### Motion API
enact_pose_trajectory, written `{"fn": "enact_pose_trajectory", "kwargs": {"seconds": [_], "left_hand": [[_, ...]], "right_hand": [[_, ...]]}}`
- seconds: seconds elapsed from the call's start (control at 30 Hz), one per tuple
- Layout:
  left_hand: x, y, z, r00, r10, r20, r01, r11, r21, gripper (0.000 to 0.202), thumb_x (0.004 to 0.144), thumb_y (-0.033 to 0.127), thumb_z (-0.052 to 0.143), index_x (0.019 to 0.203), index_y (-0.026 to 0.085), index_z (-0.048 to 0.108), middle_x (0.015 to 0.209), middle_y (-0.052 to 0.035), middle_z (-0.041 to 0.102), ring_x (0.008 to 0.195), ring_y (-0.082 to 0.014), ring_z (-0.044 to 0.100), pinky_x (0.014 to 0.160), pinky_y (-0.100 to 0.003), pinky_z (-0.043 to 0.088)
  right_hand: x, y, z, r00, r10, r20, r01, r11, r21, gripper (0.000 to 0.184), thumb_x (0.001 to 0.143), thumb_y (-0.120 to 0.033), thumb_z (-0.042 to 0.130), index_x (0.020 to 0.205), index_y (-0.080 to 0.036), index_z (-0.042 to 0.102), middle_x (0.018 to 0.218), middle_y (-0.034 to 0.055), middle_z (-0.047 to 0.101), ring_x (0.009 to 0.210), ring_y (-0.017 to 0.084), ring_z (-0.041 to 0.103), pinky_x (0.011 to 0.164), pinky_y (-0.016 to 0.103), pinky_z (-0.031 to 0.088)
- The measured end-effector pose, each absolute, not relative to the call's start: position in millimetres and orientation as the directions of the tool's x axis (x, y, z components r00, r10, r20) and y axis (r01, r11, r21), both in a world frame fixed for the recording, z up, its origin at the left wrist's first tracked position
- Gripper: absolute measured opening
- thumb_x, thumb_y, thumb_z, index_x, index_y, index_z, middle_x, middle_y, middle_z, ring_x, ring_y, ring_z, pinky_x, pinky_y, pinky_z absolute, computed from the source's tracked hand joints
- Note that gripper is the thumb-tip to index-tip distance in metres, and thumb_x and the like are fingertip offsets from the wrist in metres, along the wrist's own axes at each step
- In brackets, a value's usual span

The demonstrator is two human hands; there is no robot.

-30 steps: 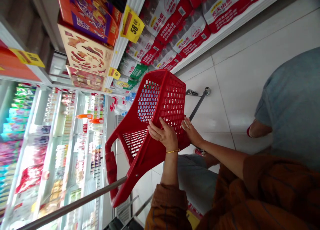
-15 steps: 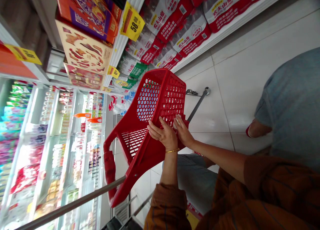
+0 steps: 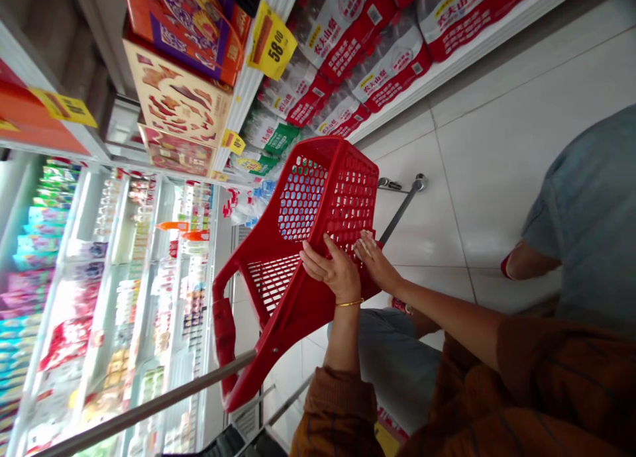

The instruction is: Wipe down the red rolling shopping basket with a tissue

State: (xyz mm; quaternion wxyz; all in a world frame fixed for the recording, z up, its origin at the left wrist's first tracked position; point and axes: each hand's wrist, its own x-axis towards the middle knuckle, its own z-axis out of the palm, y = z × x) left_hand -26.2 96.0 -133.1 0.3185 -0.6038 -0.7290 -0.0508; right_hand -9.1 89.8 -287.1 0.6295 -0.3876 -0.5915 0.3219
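Observation:
A red plastic shopping cart basket (image 3: 298,341) with mesh sides appears sideways in the tilted view, on a grey metal frame (image 3: 400,212). My left hand (image 3: 332,270), with a gold bracelet at its wrist, lies over the basket's near side. Its fingers are spread and its back faces me. Beside it, my right hand (image 3: 376,263) rests against the lattice near the basket's edge, fingers stretched out and close together. Neither hand shows anything held. The palms are hidden.
Shrink-wrapped bottle packs (image 3: 392,66) with red labels line the low shelf along the cart. Boxed goods (image 3: 181,99) and a yellow price tag (image 3: 272,43) are above them. Stocked shelves (image 3: 114,298) stand farther off. Legs in jeans (image 3: 591,199) are over the tiled floor (image 3: 497,165).
The view has shifted a little, so the scene sits slightly farther right. My right hand's fingers have straightened somewhat on the lattice. My left hand stays on the basket.

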Motion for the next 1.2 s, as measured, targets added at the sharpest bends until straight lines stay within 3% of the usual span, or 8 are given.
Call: {"fn": "enact_pose_trajectory", "kwargs": {"seconds": [0.2,0.47,0.67,0.93,1.2], "left_hand": [[-29,94,-134,-0.032,0.84,0.542,0.914,0.244,-0.325,0.041,0.09,0.023,0.05,0.13,0.018,0.056,0.149,-0.0235,0.032,0.143,-0.0385,0.017,0.109,-0.061,0.028],[-30,94,-131,0.014,0.838,0.546,0.907,0.219,-0.36,0.039,0.091,0.026,0.051,0.129,0.018,0.057,0.147,-0.024,0.035,0.142,-0.0385,0.02,0.108,-0.061,0.03],[-32,94,-128,-0.003,0.847,0.532,0.916,0.216,-0.338,0.039,0.09,0.033,0.053,0.127,0.019,0.059,0.147,-0.0231,0.036,0.141,-0.0378,0.024,0.109,-0.061,0.029],[-35,93,-128,0.004,0.835,0.549,0.926,0.204,-0.317,0.037,0.092,0.025,0.049,0.127,0.018,0.058,0.146,-0.0214,0.038,0.14,-0.035,0.026,0.11,-0.06,0.029],[-34,94,-128,-0.002,0.848,0.53,0.919,0.211,-0.333,0.04,0.092,0.028,0.048,0.129,0.017,0.056,0.145,-0.0226,0.037,0.141,-0.0366,0.023,0.109,-0.061,0.027]], "right_hand": [[-10,83,-303,0.088,0.922,0.378,-0.004,0.38,-0.925,0.06,0.098,-0.015,0.035,0.15,-0.031,0.011,0.159,0.0061,0.003,0.145,0.021,0.004,0.118,0.05,0.019],[-10,95,-259,0.126,0.92,0.372,-0.057,0.381,-0.923,0.06,0.098,-0.017,0.034,0.151,-0.032,0.008,0.16,0.0048,0.006,0.146,0.022,0.007,0.118,0.049,0.02],[-1,107,-221,0.124,0.886,0.446,-0.114,0.46,-0.881,0.058,0.099,-0.022,0.035,0.149,-0.038,0.01,0.16,-0.0033,0.007,0.146,0.019,0.009,0.12,0.046,0.02],[14,128,-214,-0.008,0.785,0.619,-0.092,0.616,-0.783,0.053,0.1,-0.02,0.033,0.148,-0.037,0.018,0.158,-0.0052,0.014,0.145,0.017,0.013,0.121,0.046,0.02],[11,129,-223,-0.037,0.796,0.604,-0.016,0.603,-0.797,0.055,0.099,-0.02,0.036,0.149,-0.031,0.016,0.158,-0.0013,0.012,0.146,0.019,0.006,0.12,0.049,0.02]]}}
